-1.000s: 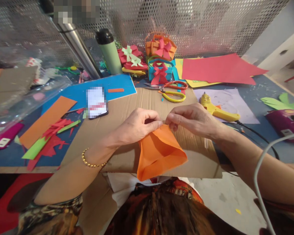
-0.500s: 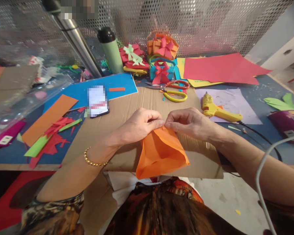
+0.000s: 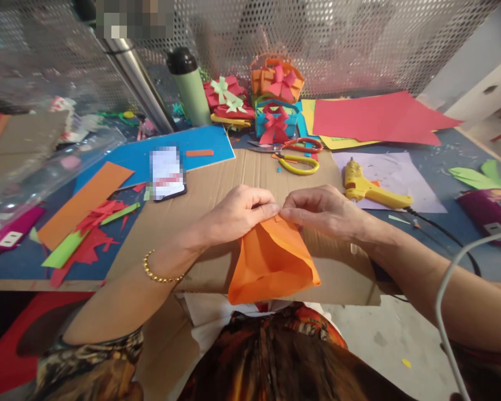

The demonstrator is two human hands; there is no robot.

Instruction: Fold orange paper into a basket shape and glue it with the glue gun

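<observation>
An orange paper bag point(image 3: 271, 262) hangs from my fingers over the front of the cardboard sheet point(image 3: 217, 186), its open mouth toward me. My left hand point(image 3: 246, 210) pinches its upper edge between thumb and forefinger. Right beside it, my right hand point(image 3: 317, 209) pinches the same edge, the two thumbs nearly touching. The fingertips hide the spot being pressed. Beyond my hands lie scissors point(image 3: 298, 164) with one yellow and one red handle. To the right, a yellow glue gun point(image 3: 369, 189) rests on lilac paper point(image 3: 417, 186).
Small paper baskets with bows, one blue point(image 3: 278, 122) and one orange point(image 3: 296, 75), stand at the back. Red paper point(image 3: 376, 114) lies back right. A green bottle point(image 3: 190, 92), a phone point(image 3: 166, 172), an orange strip point(image 3: 86, 203) and red scraps point(image 3: 87, 245) are left. A cable point(image 3: 442, 301) hangs right.
The lower part of the orange paper bag has shifted slightly to the left. Both hands keep the same pinch at nearly the same place.
</observation>
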